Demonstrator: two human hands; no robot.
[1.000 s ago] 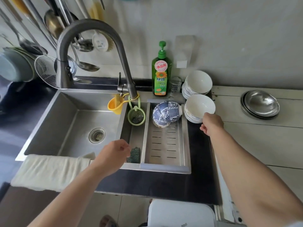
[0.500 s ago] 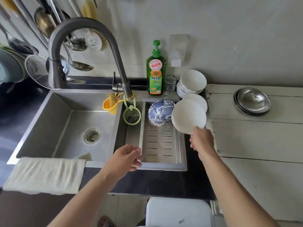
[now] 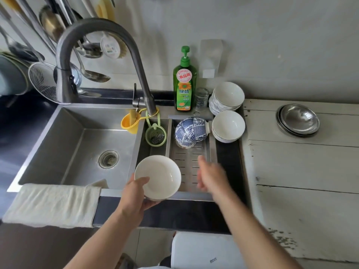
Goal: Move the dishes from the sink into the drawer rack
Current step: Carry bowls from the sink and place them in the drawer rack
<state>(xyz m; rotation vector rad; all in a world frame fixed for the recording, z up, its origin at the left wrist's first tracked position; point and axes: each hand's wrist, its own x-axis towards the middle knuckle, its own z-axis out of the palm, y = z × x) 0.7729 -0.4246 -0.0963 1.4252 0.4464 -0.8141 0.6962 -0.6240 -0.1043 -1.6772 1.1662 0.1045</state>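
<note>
My left hand [image 3: 136, 197] grips a white bowl [image 3: 158, 176] by its near rim, thumb inside, above the sink's front edge. My right hand [image 3: 210, 176], blurred, hovers with straight fingers over the steel drain tray [image 3: 191, 164] and holds nothing. Blue-patterned bowls [image 3: 190, 132] lie tipped at the tray's far end. A stack of white bowls [image 3: 228, 126] sits on the counter right of the tray, with a second stack of white bowls [image 3: 227, 98] behind it.
The steel sink [image 3: 77, 144] lies left under a tall faucet [image 3: 97, 61]. A green soap bottle [image 3: 184, 82], a glass [image 3: 202, 99], yellow and green strainers [image 3: 156, 133] stand near. A cloth [image 3: 52, 204] drapes the front edge. Steel plates [image 3: 298, 120] rest far right.
The white bowl passed from my right hand to my left hand and moved left toward the sink's front. My right hand let go and now hovers over the tray.
</note>
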